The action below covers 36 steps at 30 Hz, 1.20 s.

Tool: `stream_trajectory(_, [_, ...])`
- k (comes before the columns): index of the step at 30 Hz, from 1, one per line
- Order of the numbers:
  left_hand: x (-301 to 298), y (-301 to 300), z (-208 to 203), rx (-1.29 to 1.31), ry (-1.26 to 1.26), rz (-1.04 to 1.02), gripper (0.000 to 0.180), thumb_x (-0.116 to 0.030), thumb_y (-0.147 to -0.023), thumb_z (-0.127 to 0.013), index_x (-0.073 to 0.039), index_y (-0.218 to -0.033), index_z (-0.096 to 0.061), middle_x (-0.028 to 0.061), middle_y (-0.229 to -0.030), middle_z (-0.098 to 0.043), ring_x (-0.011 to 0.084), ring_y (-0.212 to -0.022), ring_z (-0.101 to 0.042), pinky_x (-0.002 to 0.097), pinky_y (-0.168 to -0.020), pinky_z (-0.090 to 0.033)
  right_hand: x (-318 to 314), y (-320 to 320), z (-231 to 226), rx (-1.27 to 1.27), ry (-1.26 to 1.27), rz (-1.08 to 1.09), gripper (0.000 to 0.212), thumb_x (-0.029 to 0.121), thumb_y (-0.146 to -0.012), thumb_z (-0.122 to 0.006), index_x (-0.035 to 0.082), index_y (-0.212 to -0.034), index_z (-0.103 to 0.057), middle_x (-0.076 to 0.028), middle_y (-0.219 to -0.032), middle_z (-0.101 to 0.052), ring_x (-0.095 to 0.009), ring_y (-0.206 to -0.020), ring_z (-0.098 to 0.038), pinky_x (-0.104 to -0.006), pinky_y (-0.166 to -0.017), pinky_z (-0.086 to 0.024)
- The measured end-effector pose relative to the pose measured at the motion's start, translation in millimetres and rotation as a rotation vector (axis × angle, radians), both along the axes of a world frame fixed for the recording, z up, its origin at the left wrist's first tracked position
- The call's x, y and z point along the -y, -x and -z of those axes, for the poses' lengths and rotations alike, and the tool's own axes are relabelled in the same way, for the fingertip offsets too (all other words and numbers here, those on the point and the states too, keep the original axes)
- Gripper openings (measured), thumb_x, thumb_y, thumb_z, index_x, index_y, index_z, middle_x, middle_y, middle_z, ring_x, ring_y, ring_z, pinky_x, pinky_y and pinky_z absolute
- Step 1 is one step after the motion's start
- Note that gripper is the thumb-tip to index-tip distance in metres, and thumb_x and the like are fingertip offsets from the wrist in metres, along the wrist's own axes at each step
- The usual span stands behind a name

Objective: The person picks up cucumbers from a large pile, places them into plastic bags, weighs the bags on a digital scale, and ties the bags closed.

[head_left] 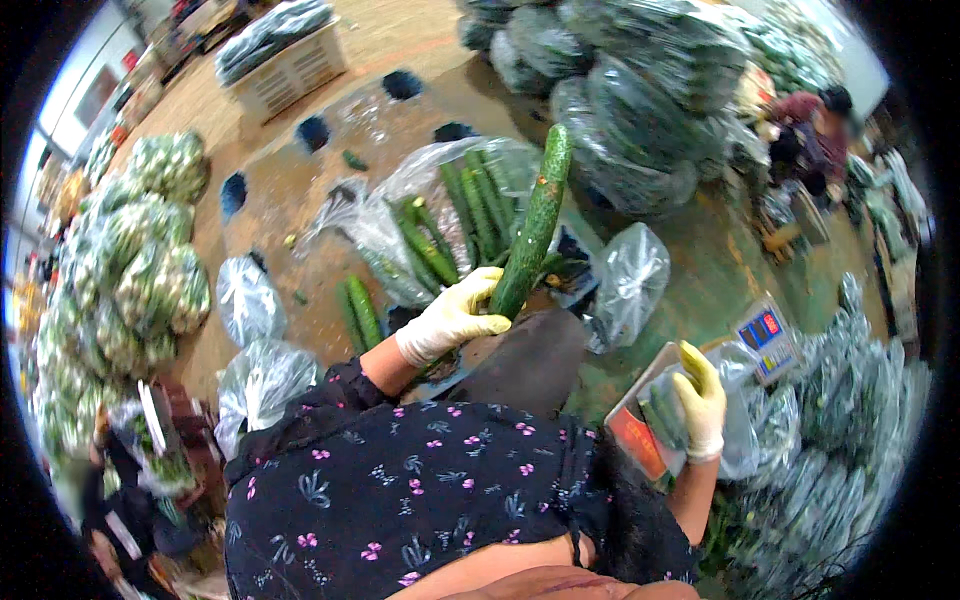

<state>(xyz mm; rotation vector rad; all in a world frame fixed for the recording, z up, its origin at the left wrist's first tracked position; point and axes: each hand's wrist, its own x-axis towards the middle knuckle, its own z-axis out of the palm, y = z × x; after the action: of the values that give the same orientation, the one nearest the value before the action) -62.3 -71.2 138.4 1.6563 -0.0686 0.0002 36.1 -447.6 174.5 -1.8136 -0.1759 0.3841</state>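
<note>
A long green cucumber (pixel 538 215) stands almost upright in my left hand (pixel 462 318), its lower end wrapped by the gloved fingers. Behind it, more cucumbers (pixel 480 205) lie in an opened clear plastic bag (pixel 400 170) on the floor sheet. Two loose cucumbers (pixel 362 310) rest left of my left wrist. At my right, my right hand (pixel 703 400), also gloved, is raised with its fingers apart and nothing in them. Close beside it is a weighing scale (pixel 768 340) with a display. A clear bag with cucumbers (pixel 662 405) lies on its platform, partly hidden by my hand.
Large filled plastic bags (pixel 640 110) are piled ahead. More bagged produce (pixel 850 420) lies at the right, and bags of pale vegetables (pixel 160 250) are stacked at the left. A white crate (pixel 290 80) stands far left. One person (pixel 810 140) works at far right, another (pixel 125 520) at lower left.
</note>
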Motion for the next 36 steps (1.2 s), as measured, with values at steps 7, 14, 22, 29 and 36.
stream_trajectory(7, [90.0,-35.6,-39.4,-0.124,0.214,0.622,0.058,-0.044,-0.076,-0.07,-0.002,-0.113,-0.055,0.0057,-0.119,-0.047,0.0166,-0.117,-0.04,0.0324,-0.102,-0.029,-52.7,-0.3,-20.1,-0.2,-0.855,-0.166,0.061,0.02,-0.085,-0.063,0.0,-0.135,-0.035,-0.014,-0.13,-0.048,-0.026,-0.116,-0.05,-0.0396,-0.098,-0.04])
stream_trajectory(14, [176.7,-66.6,22.3,-0.415,0.194,0.942,0.044,-0.019,-0.087,-0.06,-0.003,-0.126,-0.046,0.0032,-0.119,-0.053,0.0141,-0.111,-0.046,0.0301,-0.096,-0.036,2.8,-1.2,16.5,-0.178,-1.037,0.242,0.031,0.005,-0.085,-0.058,0.003,-0.115,-0.051,-0.013,-0.107,-0.06,-0.028,-0.097,-0.06,-0.0419,-0.082,-0.051])
stream_trajectory(22, [225.0,-127.7,52.6,-0.484,-0.008,0.695,0.031,-0.024,-0.088,-0.058,-0.003,-0.11,-0.06,0.0018,-0.1,-0.062,0.0103,-0.089,-0.054,0.025,-0.079,-0.044,85.4,24.2,33.3,0.004,-0.857,0.538,0.024,0.002,-0.083,-0.061,0.004,-0.106,-0.054,-0.01,-0.097,-0.06,-0.022,-0.084,-0.062,-0.0337,-0.07,-0.052])
stream_trajectory(29, [301.3,-196.2,51.7,-0.274,-0.274,0.396,0.056,-0.037,-0.079,-0.068,0.004,-0.114,-0.054,0.0118,-0.109,-0.06,0.0189,-0.1,-0.055,0.0285,-0.085,-0.043,202.5,18.4,12.0,0.483,-0.817,0.83,0.025,0.005,-0.085,-0.062,0.003,-0.109,-0.056,-0.01,-0.101,-0.062,-0.021,-0.093,-0.061,-0.0355,-0.082,-0.05])
stream_trajectory(36, [414.4,-253.8,51.0,0.059,-0.494,0.393,0.076,-0.041,-0.067,-0.072,0.006,-0.122,-0.049,0.0216,-0.117,-0.058,0.0282,-0.106,-0.058,0.032,-0.091,-0.044,251.6,-34.7,41.4,0.709,-0.766,0.908,0.031,0.004,-0.081,-0.067,0.002,-0.11,-0.057,-0.008,-0.103,-0.063,-0.02,-0.096,-0.061,-0.0322,-0.089,-0.047])
